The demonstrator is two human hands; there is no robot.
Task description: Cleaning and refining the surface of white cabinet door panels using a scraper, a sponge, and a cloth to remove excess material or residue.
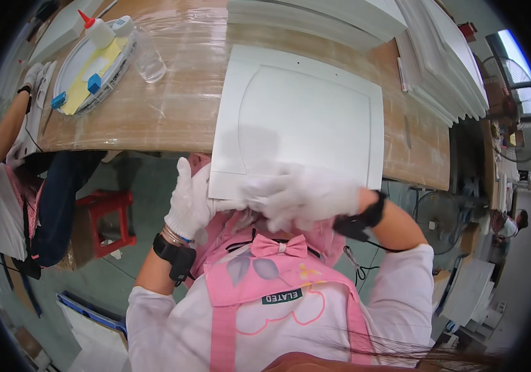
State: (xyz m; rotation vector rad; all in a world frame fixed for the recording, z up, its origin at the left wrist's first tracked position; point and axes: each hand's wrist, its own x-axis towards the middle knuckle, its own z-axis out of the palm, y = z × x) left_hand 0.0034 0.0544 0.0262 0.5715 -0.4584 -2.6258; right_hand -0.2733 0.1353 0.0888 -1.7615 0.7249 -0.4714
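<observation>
A white square panel (302, 118) with a raised inner field lies on the wooden table (172, 111), its near edge hanging over the table's front. My left hand (190, 198), in a white glove, grips the panel's near left corner. In a white glove too, my right hand (305, 197) is blurred and presses along the panel's near edge. Both wrists wear black bands.
A round white tray (73, 62) at the far left holds a glue bottle (97, 30), a yellow sheet and blue blocks; a clear cup (149, 57) stands beside it. Stacks of white panels (445, 56) fill the far right. Another person (5, 155) sits left, near a red stool (107, 220).
</observation>
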